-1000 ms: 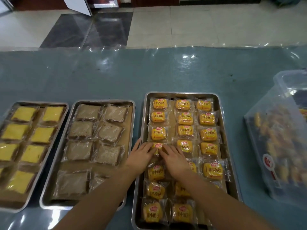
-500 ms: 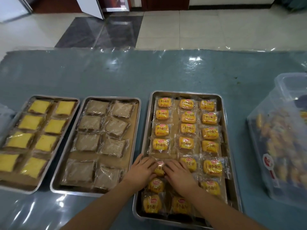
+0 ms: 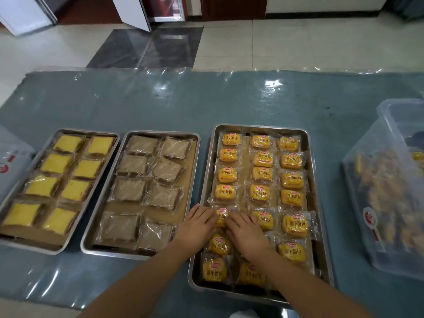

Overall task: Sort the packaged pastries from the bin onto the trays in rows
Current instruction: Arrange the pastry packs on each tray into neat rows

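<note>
Dim, glare on plastic sheet [image 3: 270, 84]

Two bare forearms in view, no sleeves visible up to the frame edge. left hand [image 3: 197, 223] and right hand [image 3: 246, 235]: no gloves, rings, watch or wristbands. Short nails as far as visible. No other clothing identifiable.

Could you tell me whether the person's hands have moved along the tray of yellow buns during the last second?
Yes. The left hand and right hand shifted one row toward the tray's near end, from the fourth left-column bun to the fifth bun.
</note>
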